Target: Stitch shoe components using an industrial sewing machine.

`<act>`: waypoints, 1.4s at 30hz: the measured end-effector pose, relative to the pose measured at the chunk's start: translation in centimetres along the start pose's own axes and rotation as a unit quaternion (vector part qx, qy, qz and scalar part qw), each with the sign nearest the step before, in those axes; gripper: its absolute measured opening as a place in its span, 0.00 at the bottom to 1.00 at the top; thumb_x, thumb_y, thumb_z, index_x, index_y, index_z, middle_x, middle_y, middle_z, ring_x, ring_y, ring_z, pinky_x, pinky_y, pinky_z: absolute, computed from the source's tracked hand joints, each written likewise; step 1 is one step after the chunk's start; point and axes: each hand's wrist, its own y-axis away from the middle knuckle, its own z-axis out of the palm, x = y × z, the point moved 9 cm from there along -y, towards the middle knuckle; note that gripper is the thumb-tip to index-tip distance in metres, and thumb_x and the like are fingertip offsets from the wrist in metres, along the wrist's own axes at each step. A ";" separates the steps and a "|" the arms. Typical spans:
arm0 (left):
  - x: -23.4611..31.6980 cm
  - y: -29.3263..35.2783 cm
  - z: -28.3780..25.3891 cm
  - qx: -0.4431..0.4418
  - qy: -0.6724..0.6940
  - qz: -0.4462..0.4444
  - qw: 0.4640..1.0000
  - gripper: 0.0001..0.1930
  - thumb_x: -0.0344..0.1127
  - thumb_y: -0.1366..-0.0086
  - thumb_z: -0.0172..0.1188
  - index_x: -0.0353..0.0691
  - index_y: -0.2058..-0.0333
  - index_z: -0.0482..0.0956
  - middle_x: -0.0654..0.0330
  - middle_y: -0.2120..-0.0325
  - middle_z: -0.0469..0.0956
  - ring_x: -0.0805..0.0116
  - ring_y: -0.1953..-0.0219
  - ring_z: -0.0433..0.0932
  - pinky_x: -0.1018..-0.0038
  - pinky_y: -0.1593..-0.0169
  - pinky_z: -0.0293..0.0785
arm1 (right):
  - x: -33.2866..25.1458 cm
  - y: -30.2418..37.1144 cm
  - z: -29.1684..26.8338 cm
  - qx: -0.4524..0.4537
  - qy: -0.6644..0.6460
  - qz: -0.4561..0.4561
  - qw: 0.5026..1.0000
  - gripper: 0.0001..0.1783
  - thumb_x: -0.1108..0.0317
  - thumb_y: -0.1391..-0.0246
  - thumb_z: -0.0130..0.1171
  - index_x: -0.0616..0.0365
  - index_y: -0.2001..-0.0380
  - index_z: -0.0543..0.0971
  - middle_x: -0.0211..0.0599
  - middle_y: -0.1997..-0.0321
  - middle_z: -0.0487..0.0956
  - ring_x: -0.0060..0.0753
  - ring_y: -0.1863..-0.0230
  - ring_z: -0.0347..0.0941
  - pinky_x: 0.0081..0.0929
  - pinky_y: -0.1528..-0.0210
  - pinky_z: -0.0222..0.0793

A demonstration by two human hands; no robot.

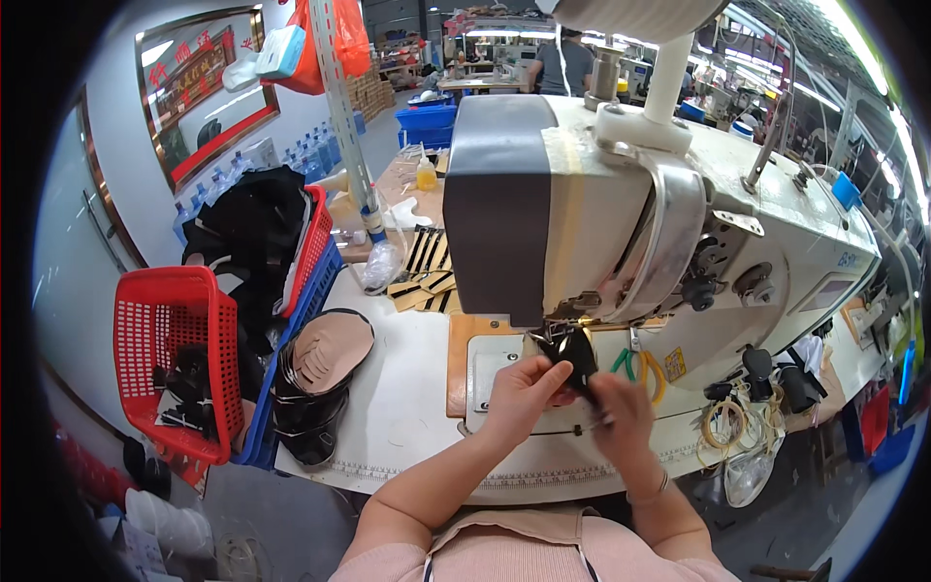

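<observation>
Both hands, left hand and right hand, pinch a small black leather piece just under the sewing machine head, above the white surface. Stitching appears not yet begun; stacked shoe uppers wait at left beside red baskets.

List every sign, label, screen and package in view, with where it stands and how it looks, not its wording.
Framed wall sign: upper left wall, rectangular, red border, glossy dark panel.
Yellow sticker: sewing machine front, right of the hands, small rectangle.
Control panel: machine's right body, pale slanted rectangle.
Orange bag: hanging at top, beside the metal post.
Cardboard boxes: stacked on floor behind, brown.
Water bottles: under the sign, clear with blue.
</observation>
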 end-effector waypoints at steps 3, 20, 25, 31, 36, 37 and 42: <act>-0.3 1.1 1.2 -0.120 -0.094 0.010 0.988 0.13 0.35 0.40 0.58 0.33 0.59 0.76 0.60 0.68 0.79 0.75 0.70 0.78 0.81 0.66 0.76 | 6.4 -1.3 1.1 0.013 -0.001 0.152 0.988 0.18 0.82 0.65 0.53 0.55 0.66 0.77 0.39 0.71 0.76 0.41 0.67 0.70 0.32 0.66 0.67; 13.4 1.4 -29.6 0.291 -0.834 -0.034 0.468 0.17 0.40 0.50 0.61 0.36 0.64 0.79 0.49 0.70 0.79 0.49 0.65 0.77 0.63 0.57 0.73 | 18.1 0.0 21.9 -0.448 -0.024 0.225 0.865 0.20 0.56 0.57 0.50 0.58 0.66 0.80 0.47 0.61 0.78 0.44 0.60 0.74 0.36 0.59 0.67; 12.6 1.1 -31.3 0.270 -0.825 -0.020 0.495 0.15 0.43 0.49 0.60 0.38 0.68 0.81 0.49 0.72 0.79 0.52 0.65 0.78 0.64 0.58 0.74 | 19.1 0.8 21.5 -0.374 0.040 0.160 0.913 0.27 0.49 0.58 0.49 0.69 0.75 0.79 0.56 0.70 0.78 0.53 0.65 0.74 0.39 0.62 0.68; 12.3 1.8 -27.3 0.188 -0.887 0.000 0.423 0.12 0.41 0.44 0.55 0.39 0.71 0.80 0.49 0.70 0.78 0.55 0.68 0.79 0.64 0.61 0.74 | 16.7 1.0 11.3 -0.147 -0.190 0.376 0.895 0.25 0.56 0.58 0.64 0.68 0.64 0.77 0.42 0.68 0.79 0.31 0.67 0.74 0.30 0.65 0.68; 17.0 3.5 -21.5 0.291 -0.765 0.270 0.507 0.08 0.36 0.48 0.56 0.38 0.80 0.78 0.56 0.75 0.78 0.54 0.74 0.77 0.62 0.68 0.73 | 13.2 2.6 7.0 -0.071 -0.244 0.378 0.890 0.12 0.66 0.53 0.62 0.63 0.69 0.78 0.26 0.78 0.74 0.15 0.78 0.64 0.17 0.75 0.61; 16.6 3.3 -21.3 0.281 -0.742 0.223 0.566 0.08 0.36 0.49 0.56 0.39 0.79 0.78 0.56 0.77 0.78 0.54 0.73 0.77 0.63 0.67 0.73 | 11.3 2.0 6.0 -0.058 -0.232 0.314 0.919 0.07 0.69 0.53 0.62 0.61 0.70 0.79 0.24 0.81 0.73 0.14 0.81 0.62 0.16 0.78 0.59; 10.1 0.0 -16.5 0.088 -0.822 0.206 0.523 0.20 0.29 0.50 0.55 0.46 0.55 0.74 0.59 0.52 0.70 0.57 0.52 0.71 0.61 0.48 0.65 | 6.7 3.6 6.7 -0.079 -0.232 0.261 0.934 0.06 0.70 0.53 0.62 0.59 0.72 0.79 0.31 0.81 0.74 0.18 0.82 0.65 0.17 0.78 0.61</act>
